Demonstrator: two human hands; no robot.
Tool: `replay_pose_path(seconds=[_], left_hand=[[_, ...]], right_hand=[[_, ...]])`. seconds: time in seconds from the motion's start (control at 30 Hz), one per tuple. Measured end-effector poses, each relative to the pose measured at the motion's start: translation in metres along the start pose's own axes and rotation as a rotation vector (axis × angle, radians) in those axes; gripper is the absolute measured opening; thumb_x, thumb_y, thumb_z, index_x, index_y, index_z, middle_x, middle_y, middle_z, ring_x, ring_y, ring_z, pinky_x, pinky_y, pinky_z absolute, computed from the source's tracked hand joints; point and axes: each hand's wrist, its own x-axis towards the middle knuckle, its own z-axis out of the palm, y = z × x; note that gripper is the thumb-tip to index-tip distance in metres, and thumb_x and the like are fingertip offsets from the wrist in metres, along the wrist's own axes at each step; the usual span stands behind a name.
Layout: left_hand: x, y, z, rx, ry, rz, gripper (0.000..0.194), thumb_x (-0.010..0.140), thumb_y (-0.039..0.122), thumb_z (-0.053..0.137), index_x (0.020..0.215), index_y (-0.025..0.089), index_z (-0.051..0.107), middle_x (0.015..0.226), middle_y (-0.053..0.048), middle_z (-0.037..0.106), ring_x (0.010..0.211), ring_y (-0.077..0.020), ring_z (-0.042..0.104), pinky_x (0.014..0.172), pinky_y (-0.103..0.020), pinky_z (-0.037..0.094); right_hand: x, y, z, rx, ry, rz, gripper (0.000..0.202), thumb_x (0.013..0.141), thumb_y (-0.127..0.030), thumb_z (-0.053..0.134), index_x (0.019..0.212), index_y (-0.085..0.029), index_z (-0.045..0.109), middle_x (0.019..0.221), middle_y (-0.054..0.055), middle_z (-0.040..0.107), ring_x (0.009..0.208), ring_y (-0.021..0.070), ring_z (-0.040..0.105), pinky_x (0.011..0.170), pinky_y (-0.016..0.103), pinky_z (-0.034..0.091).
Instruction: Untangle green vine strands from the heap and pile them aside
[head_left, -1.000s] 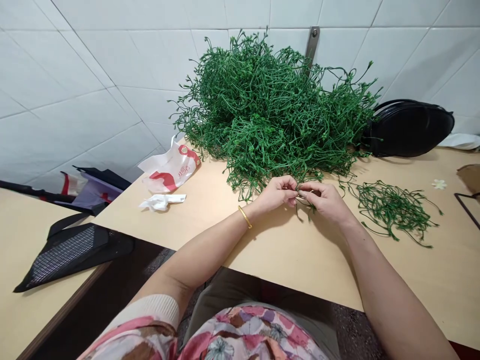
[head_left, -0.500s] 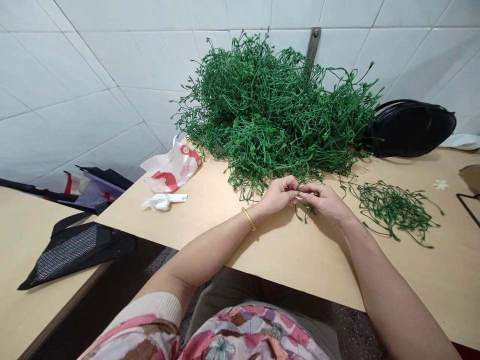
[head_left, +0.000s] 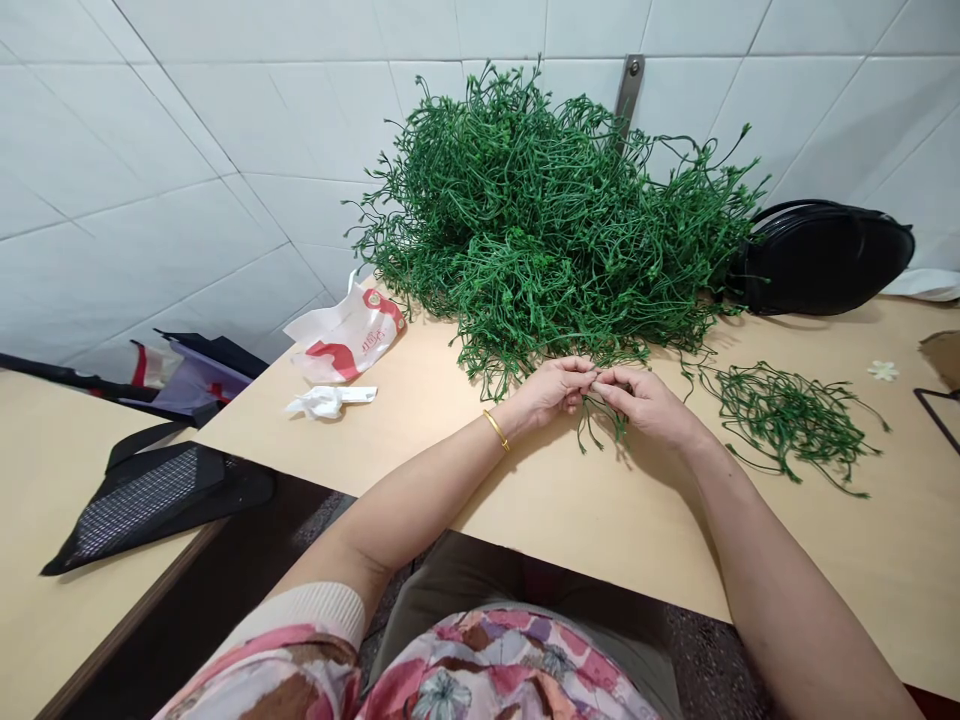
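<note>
My left hand [head_left: 556, 390] and my right hand [head_left: 639, 400] meet at the fingertips over the table, both pinched closed on a thin green artificial plant stem [head_left: 589, 428]. Its budded ends hang below the fingers; the part inside the pinch is hidden. Just behind my hands rises a big tangled heap of the same green plastic stems [head_left: 555, 220], with small buds at their tips. To the right of my right hand lies a smaller loose pile of stems [head_left: 795, 415], flat on the table.
A red and white plastic bag [head_left: 349, 340] and a crumpled white tissue [head_left: 326, 402] lie left of the heap. At the right are a black bag [head_left: 832, 255] and a small pale flower [head_left: 883, 371]. A black mesh item [head_left: 142, 500] rests on the left table.
My fingers have shifted slightly on the stem, and the left fingers now lie straighter. The hanging ends have swung a little to the left. Piles and bags stay put.
</note>
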Motion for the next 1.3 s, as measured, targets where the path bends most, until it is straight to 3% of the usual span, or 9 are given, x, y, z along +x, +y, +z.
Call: replay_pose_path(seconds=[0.2,0.4,0.53,0.63,0.8,0.87,0.97,1.13,1.3], left_hand=[[-0.002,0.002,0.002,-0.027,-0.012,-0.034,0.015,0.067,0.009,0.062,0.066,0.014,0.048,0.047,0.007,0.04,0.034,-0.0002,0.027,0.036,-0.015,0.018],[-0.011,0.005,0.002,-0.126,-0.277,-0.09,0.017,0.065,0.013,0.064,0.073,0.017,0.049,0.048,0.008,0.037,0.035,-0.0002,0.02,0.034,-0.013,0.015],[-0.009,0.011,-0.002,-0.241,-0.326,-0.004,0.013,0.067,0.012,0.062,0.076,0.014,0.054,0.049,0.008,0.03,0.037,-0.0005,0.02,0.034,-0.012,0.015],[-0.004,0.015,-0.008,-0.311,-0.277,0.035,0.011,0.069,0.012,0.061,0.078,0.013,0.055,0.052,0.007,0.035,0.038,0.0005,0.021,0.035,-0.012,0.018],[0.0,0.014,-0.012,-0.287,-0.215,0.043,0.018,0.067,0.011,0.066,0.071,0.013,0.049,0.056,0.006,0.045,0.041,0.0002,0.034,0.042,-0.014,0.033],[0.0,0.011,-0.01,-0.215,-0.183,0.059,0.022,0.066,0.013,0.068,0.068,0.014,0.046,0.057,0.004,0.049,0.042,-0.0015,0.038,0.044,-0.017,0.036],[0.002,0.006,-0.007,-0.119,-0.1,0.076,0.025,0.068,0.016,0.069,0.066,0.015,0.044,0.057,0.003,0.053,0.041,-0.0024,0.039,0.043,-0.018,0.036],[0.004,0.001,-0.006,-0.053,0.019,0.11,0.026,0.068,0.018,0.07,0.064,0.015,0.045,0.052,0.005,0.047,0.039,-0.0026,0.038,0.04,-0.017,0.033],[0.002,0.003,-0.005,-0.018,0.039,0.099,0.028,0.068,0.022,0.071,0.064,0.016,0.044,0.049,0.008,0.042,0.036,-0.002,0.034,0.038,-0.017,0.033]], right_hand=[[-0.003,-0.007,-0.003,-0.207,-0.009,-0.09,0.025,0.082,-0.035,0.051,0.07,-0.017,0.063,0.065,0.0,0.054,0.062,0.0122,0.045,0.059,0.026,0.033],[-0.015,-0.021,-0.019,-0.029,-0.197,-0.139,0.029,0.078,-0.042,0.055,0.064,-0.017,0.06,0.057,-0.002,0.046,0.054,0.0099,0.038,0.053,0.025,0.03],[-0.025,-0.025,-0.025,0.092,-0.258,-0.096,0.033,0.075,-0.047,0.058,0.061,-0.017,0.059,0.052,-0.003,0.04,0.048,0.0084,0.033,0.046,0.024,0.026],[-0.024,-0.019,-0.034,0.136,-0.04,-0.1,0.03,0.076,-0.045,0.06,0.065,-0.017,0.059,0.056,-0.002,0.045,0.05,0.008,0.035,0.047,0.024,0.027],[-0.014,0.001,-0.062,0.132,0.766,-0.037,0.021,0.073,-0.037,0.064,0.069,-0.018,0.055,0.063,0.001,0.055,0.052,0.0093,0.039,0.049,0.025,0.029],[-0.014,0.003,-0.068,0.092,0.986,-0.058,0.021,0.071,-0.036,0.065,0.067,-0.02,0.051,0.058,-0.001,0.049,0.052,0.011,0.039,0.05,0.027,0.029],[-0.017,-0.001,-0.068,-0.185,1.039,-0.069,0.023,0.073,-0.041,0.062,0.069,-0.022,0.05,0.059,0.0,0.045,0.055,0.0143,0.039,0.055,0.031,0.031],[-0.022,0.008,-0.075,-0.775,0.973,0.208,0.022,0.073,-0.041,0.058,0.073,-0.021,0.051,0.067,0.007,0.049,0.073,0.026,0.047,0.071,0.046,0.033],[-0.026,0.02,-0.081,-0.99,0.926,0.248,0.036,0.065,-0.043,0.067,0.087,-0.017,0.056,0.107,0.022,0.05,0.109,0.0472,0.035,0.08,0.068,0.023]])
